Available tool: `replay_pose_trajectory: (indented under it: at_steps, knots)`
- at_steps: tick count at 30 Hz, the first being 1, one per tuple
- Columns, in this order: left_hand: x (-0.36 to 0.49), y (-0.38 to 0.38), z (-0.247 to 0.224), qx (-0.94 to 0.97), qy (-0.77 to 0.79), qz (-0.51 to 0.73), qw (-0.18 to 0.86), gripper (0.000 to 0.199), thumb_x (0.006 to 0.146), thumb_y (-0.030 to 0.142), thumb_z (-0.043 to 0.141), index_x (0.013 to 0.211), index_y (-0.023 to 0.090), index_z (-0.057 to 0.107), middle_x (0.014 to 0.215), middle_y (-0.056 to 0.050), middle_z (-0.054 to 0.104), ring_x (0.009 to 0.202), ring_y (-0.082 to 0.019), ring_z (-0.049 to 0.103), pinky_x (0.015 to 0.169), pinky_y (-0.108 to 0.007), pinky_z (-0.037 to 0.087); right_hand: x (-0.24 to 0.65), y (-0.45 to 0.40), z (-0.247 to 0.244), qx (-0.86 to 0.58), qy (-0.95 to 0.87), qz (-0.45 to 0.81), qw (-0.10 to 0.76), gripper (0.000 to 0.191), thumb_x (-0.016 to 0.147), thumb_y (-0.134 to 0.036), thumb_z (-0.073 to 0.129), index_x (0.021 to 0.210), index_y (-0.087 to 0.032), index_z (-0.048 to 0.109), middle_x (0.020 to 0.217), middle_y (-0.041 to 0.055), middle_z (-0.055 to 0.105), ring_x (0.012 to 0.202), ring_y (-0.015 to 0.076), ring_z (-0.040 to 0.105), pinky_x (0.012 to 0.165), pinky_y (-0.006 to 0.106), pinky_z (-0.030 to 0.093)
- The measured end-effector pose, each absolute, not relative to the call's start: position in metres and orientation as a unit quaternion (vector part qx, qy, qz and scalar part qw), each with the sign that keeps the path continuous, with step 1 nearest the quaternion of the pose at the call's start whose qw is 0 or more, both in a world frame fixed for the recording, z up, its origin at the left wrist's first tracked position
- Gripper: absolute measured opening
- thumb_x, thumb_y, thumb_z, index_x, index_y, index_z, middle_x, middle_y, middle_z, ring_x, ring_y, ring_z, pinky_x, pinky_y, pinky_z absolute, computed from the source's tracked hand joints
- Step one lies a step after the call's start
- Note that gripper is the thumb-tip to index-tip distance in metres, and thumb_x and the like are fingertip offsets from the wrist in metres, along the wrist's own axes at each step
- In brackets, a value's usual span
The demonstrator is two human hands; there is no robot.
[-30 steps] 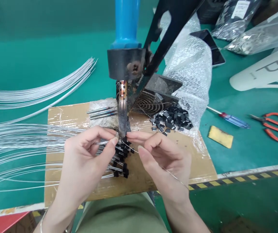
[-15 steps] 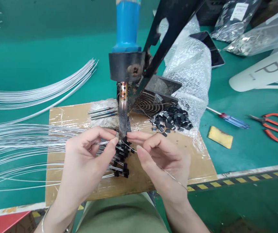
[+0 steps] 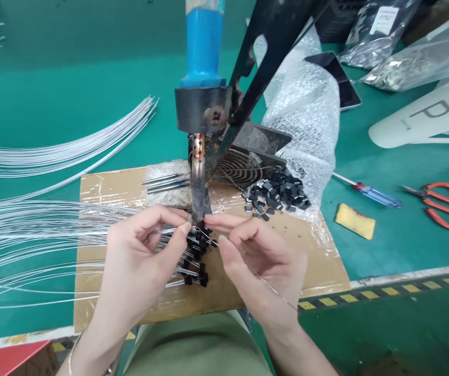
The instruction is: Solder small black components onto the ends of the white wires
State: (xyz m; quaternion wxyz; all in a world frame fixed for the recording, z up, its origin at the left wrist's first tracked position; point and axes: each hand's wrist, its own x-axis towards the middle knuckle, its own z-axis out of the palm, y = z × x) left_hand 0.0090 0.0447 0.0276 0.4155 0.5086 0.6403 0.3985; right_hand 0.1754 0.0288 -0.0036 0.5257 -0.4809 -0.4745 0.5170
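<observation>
A soldering iron [image 3: 198, 162] with a blue handle points straight down from a black stand. Just left of its tip, my left hand [image 3: 142, 261] pinches the end of a white wire [image 3: 162, 230] between thumb and index finger. On the other side, my right hand [image 3: 263, 261] grips a thin strand of solder wire [image 3: 209, 237] that runs back across the palm. Its outstretched fingertips reach a small black connector [image 3: 202, 225] under the tip. Several wires ending in black connectors [image 3: 195, 245] lie beneath my hands. The joint itself is hidden by tip and fingers.
Cardboard [image 3: 107, 193] covers the green table. Loose black connectors [image 3: 277, 193] are heaped beside a fan [image 3: 240, 164]. Metal rods [image 3: 165, 183] lie left of the iron. Right are a screwdriver [image 3: 369, 192], a yellow sponge [image 3: 355, 221] and red-handled scissors [image 3: 444, 203]. A wire bundle [image 3: 71, 149] lies left.
My right hand's thumb and the solder wire have shifted slightly left, toward the iron's tip. My left hand keeps its pinch in place. The view has moved a little.
</observation>
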Motion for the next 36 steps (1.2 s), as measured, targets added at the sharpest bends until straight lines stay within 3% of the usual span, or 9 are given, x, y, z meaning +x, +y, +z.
replay_pose_trajectory:
  at_steps: [16,31,36]
  knots:
    - [0.0113,0.045,0.0288,0.503,0.641,0.4,0.419,0.017,0.085,0.009,0.073,0.076,0.024,0.076,0.083,0.002,0.08,0.066,-0.011,0.067,0.058,-0.02,0.049,0.1771,0.0281,-0.002,-0.493,-0.489,0.506,0.511,0.021,0.096,-0.012,0.071,0.081,-0.025,0.063,0.118,0.0043,0.084,0.111,0.0212,0.08,0.104,0.036,0.06]
    - [0.0097,0.0433,0.0288,0.5,0.637,0.405,0.425,0.017,0.086,0.01,0.075,0.077,0.024,0.077,0.086,0.003,0.082,0.072,-0.01,0.07,0.061,-0.019,0.049,0.1763,0.0283,-0.0001,-0.499,-0.509,0.488,0.503,0.021,0.095,-0.012,0.072,0.08,-0.025,0.063,0.117,0.0058,0.085,0.11,0.0239,0.081,0.101,0.039,0.061]
    - [0.0094,0.0441,0.0284,0.507,0.64,0.398,0.418,0.016,0.085,0.011,0.075,0.076,0.023,0.078,0.085,0.001,0.081,0.066,-0.01,0.067,0.055,-0.02,0.047,0.1759,0.0277,-0.0011,-0.505,-0.498,0.493,0.504,0.021,0.094,-0.012,0.072,0.081,-0.025,0.063,0.118,0.007,0.085,0.11,0.0253,0.081,0.102,0.041,0.062]
